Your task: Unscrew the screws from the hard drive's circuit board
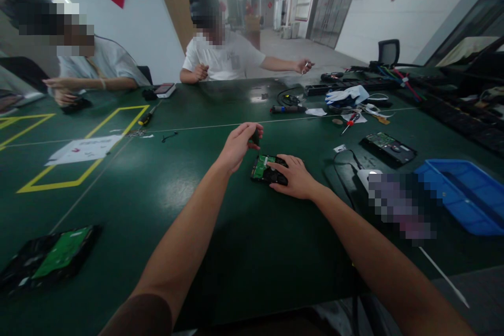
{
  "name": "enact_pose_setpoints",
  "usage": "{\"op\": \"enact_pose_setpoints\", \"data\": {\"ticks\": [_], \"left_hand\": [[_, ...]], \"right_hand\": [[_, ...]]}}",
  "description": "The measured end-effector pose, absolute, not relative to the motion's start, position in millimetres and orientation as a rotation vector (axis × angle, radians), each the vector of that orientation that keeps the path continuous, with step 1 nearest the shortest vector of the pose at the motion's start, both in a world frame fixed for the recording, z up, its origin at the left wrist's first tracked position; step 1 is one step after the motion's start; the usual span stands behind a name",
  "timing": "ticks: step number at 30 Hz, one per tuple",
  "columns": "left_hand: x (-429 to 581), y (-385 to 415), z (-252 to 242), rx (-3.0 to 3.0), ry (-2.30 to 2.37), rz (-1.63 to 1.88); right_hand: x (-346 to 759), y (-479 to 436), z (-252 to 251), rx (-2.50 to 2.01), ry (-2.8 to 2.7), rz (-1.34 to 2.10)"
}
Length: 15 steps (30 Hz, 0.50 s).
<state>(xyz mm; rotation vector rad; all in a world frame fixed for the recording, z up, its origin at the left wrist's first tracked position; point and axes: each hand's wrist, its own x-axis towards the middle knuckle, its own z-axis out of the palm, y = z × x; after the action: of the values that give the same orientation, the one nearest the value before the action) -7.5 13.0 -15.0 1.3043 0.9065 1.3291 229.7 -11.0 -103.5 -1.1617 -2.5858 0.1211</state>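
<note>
A hard drive (263, 167) with its green circuit board facing up lies on the dark green table (252, 252) in front of me. My right hand (296, 177) rests on the drive's right side, fingers wrapped over its edge and holding it down. My left hand (240, 144) hovers just above and behind the drive, fingers closed on a small dark tool handle (255, 138) that points down toward the board.
Another drive (51, 257) lies near left, a third (389, 147) at right beside a blue tray (464, 194). A power adapter with its cable (356, 170), screwdrivers (287, 109), gloves and cables lie farther back. Two people sit across the table. Yellow tape outlines (79, 168) and paper at left.
</note>
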Motion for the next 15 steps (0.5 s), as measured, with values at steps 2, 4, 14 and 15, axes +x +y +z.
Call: {"op": "enact_pose_setpoints", "data": {"ticks": [2, 4, 14, 15], "left_hand": [[-8.1, 12.9, -15.1, 1.344, 0.928, 1.332], [-8.7, 12.1, -14.3, 1.379, 0.933, 1.319], [-7.1, 10.6, -13.7, 1.26, 0.865, 1.243], [-7.3, 11.5, -14.8, 1.258, 0.864, 1.243]], "right_hand": [[229.6, -10.9, -103.4, -1.16, -2.587, 0.121], [229.5, -10.8, -103.3, -1.152, -2.591, 0.119], [230.1, -11.4, -104.3, -1.154, -2.581, 0.099], [230.1, -11.4, -104.2, -1.152, -2.584, 0.1]]}}
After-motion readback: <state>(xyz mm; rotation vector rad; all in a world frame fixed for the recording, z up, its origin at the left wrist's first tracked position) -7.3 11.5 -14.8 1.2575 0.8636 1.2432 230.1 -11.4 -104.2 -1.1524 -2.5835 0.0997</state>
